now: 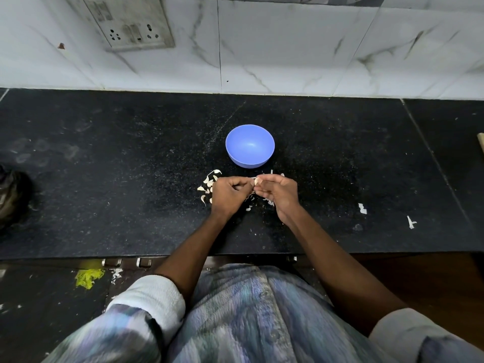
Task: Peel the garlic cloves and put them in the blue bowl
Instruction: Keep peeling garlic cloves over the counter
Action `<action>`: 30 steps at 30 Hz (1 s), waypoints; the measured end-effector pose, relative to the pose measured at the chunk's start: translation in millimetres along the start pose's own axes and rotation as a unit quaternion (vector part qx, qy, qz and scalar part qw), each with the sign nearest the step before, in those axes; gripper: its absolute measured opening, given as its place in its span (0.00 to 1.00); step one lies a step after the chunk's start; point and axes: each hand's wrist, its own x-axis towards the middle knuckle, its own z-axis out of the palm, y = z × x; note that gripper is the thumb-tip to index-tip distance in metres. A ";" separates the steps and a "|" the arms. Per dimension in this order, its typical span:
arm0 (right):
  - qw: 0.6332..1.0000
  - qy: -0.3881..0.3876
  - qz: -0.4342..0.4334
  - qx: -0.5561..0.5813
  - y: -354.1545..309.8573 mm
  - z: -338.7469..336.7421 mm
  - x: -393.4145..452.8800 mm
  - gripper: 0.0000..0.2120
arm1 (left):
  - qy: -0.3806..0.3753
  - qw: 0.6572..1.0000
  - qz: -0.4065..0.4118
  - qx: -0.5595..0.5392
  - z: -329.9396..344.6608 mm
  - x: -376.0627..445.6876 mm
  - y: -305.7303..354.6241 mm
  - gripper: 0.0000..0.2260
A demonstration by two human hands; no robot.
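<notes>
Garlic clove (256,181) pinched between fingers of both hands, left hand (228,193), right hand (278,193), blue bowl (250,145) just beyond

One head-worn wide-angle view looks forward and steeply down from above the counter (104,179), close over the hands, wall (288,48) at top, lap below.

The bowl (250,146) stands on the counter (104,179) behind both hands (227,195).

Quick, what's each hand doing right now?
Left hand: fingers curled, pinching the garlic clove.
Right hand: fingers curled, pinching the same clove from the other side.
</notes>
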 end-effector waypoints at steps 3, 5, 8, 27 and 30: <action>1.000 0.002 0.006 -0.010 -0.5 2.5 -0.6 0.08 | -0.001 1.000 -0.016 -0.024 -1.0 0.5 0.3 0.05; 1.000 0.000 0.017 -0.008 -1.4 3.1 -0.4 0.07 | -0.009 0.998 -0.034 -0.044 -1.2 0.3 1.6 0.04; 0.999 -0.007 0.032 -0.011 -1.6 2.0 0.1 0.07 | -0.021 0.997 -0.054 -0.051 -1.6 1.5 1.2 0.04; 0.996 -0.027 0.077 0.041 1.4 -2.1 4.8 0.07 | -0.053 0.984 -0.099 -0.137 0.2 1.8 -0.5 0.04; 0.997 -0.037 0.066 0.010 3.7 -2.9 5.0 0.07 | -0.050 0.986 -0.098 -0.126 -0.3 0.8 0.6 0.03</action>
